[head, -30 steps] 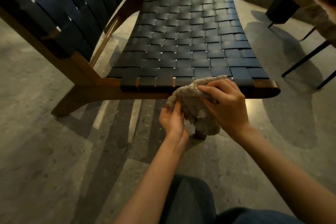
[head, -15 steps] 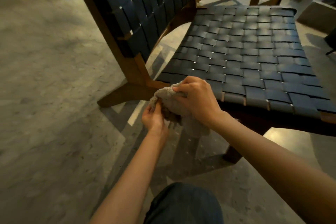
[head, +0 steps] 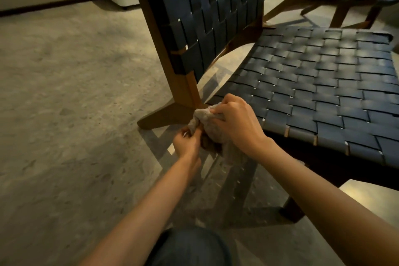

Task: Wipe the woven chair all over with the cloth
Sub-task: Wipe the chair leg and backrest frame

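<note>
1. Beige towelling cloth (head: 204,115) is bunched at the near rear corner of the woven chair (head: 313,84), on the wooden joint where the back post (head: 190,90) meets the side rail. A second ago it lay midway along that rail.
2. My right grip (head: 235,124) is clamped over the top of the cloth, fingers curled, bearing down on the rail.
3. My left grip (head: 186,141) pinches the hanging fold from below.
4. Both have travelled along the edge with the cloth, and the backrest (head: 207,17) now fills the upper middle of my view.
5. I cannot see the rail under the cloth. The left fingertips are buried in the fold, the cloth's lower part is lost in shadow, and the seat's far right runs off-frame.
</note>
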A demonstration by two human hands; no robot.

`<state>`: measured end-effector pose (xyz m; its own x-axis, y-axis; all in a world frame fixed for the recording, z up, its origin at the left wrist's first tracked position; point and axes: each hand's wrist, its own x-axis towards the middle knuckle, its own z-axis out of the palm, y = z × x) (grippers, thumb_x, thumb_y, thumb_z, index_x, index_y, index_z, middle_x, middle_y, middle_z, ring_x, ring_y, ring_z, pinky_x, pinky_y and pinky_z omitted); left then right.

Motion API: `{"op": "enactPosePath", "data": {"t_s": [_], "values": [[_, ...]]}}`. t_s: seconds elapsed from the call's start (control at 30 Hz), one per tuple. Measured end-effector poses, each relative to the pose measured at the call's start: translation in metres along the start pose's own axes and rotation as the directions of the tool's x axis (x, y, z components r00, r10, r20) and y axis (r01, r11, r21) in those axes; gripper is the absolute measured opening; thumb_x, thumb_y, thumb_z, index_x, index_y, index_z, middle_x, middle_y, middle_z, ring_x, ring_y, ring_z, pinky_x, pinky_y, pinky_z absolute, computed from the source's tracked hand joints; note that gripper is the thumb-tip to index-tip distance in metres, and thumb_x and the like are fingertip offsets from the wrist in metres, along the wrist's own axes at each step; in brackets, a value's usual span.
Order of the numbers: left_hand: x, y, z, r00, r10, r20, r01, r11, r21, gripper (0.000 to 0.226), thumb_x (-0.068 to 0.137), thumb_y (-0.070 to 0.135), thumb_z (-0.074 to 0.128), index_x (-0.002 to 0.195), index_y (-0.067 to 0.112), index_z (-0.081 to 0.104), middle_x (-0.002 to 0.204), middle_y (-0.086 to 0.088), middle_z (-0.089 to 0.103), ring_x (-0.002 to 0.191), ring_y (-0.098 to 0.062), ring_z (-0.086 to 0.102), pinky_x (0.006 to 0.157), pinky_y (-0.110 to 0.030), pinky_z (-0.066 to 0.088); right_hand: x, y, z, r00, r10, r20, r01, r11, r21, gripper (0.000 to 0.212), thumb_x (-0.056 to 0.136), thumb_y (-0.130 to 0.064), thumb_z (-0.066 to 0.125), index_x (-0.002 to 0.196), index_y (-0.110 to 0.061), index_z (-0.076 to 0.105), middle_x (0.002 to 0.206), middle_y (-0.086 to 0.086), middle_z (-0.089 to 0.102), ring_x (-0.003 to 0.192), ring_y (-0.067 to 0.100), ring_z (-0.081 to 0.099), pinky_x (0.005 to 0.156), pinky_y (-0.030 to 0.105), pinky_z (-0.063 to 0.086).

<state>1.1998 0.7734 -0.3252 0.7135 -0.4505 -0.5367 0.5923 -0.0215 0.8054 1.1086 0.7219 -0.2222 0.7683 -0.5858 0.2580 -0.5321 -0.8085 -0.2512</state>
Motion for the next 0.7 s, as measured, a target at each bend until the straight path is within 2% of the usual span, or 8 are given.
{"op": "enactPosePath", "data": {"t_s": [0.1,0.23,0.3,0.37,0.47,0.6,0.7], "values": [[0.005,0.006,0.0,1.0,0.026,0.002,-0.026,0.998,0.053,0.019,0.083,0.011,0.07,0.084,0.024,0.055,0.087,0.002,0.062,0.086,-0.016,0.06,0.077,-0.03,0.052,0.005,-0.002,0.009,1.0,0.021,-0.013,-0.02,1.0,0.018,0.021,0.092,-0.025,0.06,0.107,-0.015,0.071,0.106,0.003,0.057,0.098,0.016,0.053,0.082,0.024,0.047],[0.021,0.023,-0.007,0.992,0.112,-0.053,-0.102,0.983,0.153,0.018,0.085,0.01,0.067,0.097,0.016,0.054,0.093,-0.005,0.062,0.087,-0.021,0.06,0.071,-0.03,0.052,0.022,-0.01,0.027,0.999,0.023,-0.046,-0.019,0.996,0.089,0.017,0.092,-0.019,0.06,0.101,-0.012,0.073,0.102,0.003,0.06,0.095,0.015,0.055,0.084,0.024,0.048],[0.029,0.035,-0.01,0.986,0.135,-0.098,-0.114,0.975,0.19,0.022,0.085,0.012,0.069,0.105,0.009,0.059,0.106,-0.011,0.065,0.098,-0.027,0.062,0.083,-0.039,0.054,0.024,-0.01,0.034,0.997,0.017,-0.076,-0.007,0.991,0.133,0.015,0.091,-0.016,0.062,0.098,-0.011,0.074,0.097,0.003,0.06,0.088,0.012,0.055,0.079,0.022,0.049],[0.034,0.043,-0.011,0.98,0.166,-0.107,-0.132,0.954,0.268,0.021,0.084,0.014,0.07,0.102,0.009,0.06,0.111,-0.014,0.064,0.102,-0.028,0.06,0.092,-0.041,0.05,0.025,-0.008,0.037,0.993,0.004,-0.115,0.013,0.988,0.155,0.015,0.091,-0.017,0.063,0.098,-0.01,0.074,0.096,0.004,0.062,0.084,0.01,0.055,0.076,0.02,0.047],[0.033,0.047,-0.014,0.967,0.249,-0.056,-0.206,0.889,0.409,0.019,0.083,0.018,0.071,0.093,0.014,0.055,0.109,-0.014,0.064,0.098,-0.026,0.06,0.09,-0.036,0.049,0.025,-0.007,0.041,0.99,-0.004,-0.14,0.023,0.991,0.133,0.017,0.092,-0.018,0.061,0.098,-0.009,0.074,0.097,0.006,0.064,0.085,0.014,0.059,0.077,0.021,0.049],[0.028,0.059,-0.022,0.939,0.342,-0.027,-0.288,0.83,0.478,0.021,0.084,0.019,0.07,0.095,0.016,0.053,0.104,-0.01,0.064,0.098,-0.026,0.06,0.085,-0.035,0.051,0.015,-0.01,0.042,0.98,-0.059,-0.191,0.08,0.991,0.105,0.017,0.092,-0.019,0.061,0.098,-0.009,0.073,0.098,0.006,0.065,0.088,0.015,0.06,0.077,0.02,0.045],[0.024,0.071,-0.035,0.88,0.468,0.084,-0.436,0.722,0.537,0.016,0.086,0.014,0.065,0.094,0.022,0.054,0.101,-0.003,0.064,0.095,-0.019,0.06,0.081,-0.031,0.051,-0.004,-0.014,0.053,0.963,-0.114,-0.242,0.159,0.972,0.174,0.012,0.087,-0.014,0.067,0.095,-0.008,0.073,0.098,0.006,0.067,0.082,0.015,0.064,0.072,0.026,0.055]]}}
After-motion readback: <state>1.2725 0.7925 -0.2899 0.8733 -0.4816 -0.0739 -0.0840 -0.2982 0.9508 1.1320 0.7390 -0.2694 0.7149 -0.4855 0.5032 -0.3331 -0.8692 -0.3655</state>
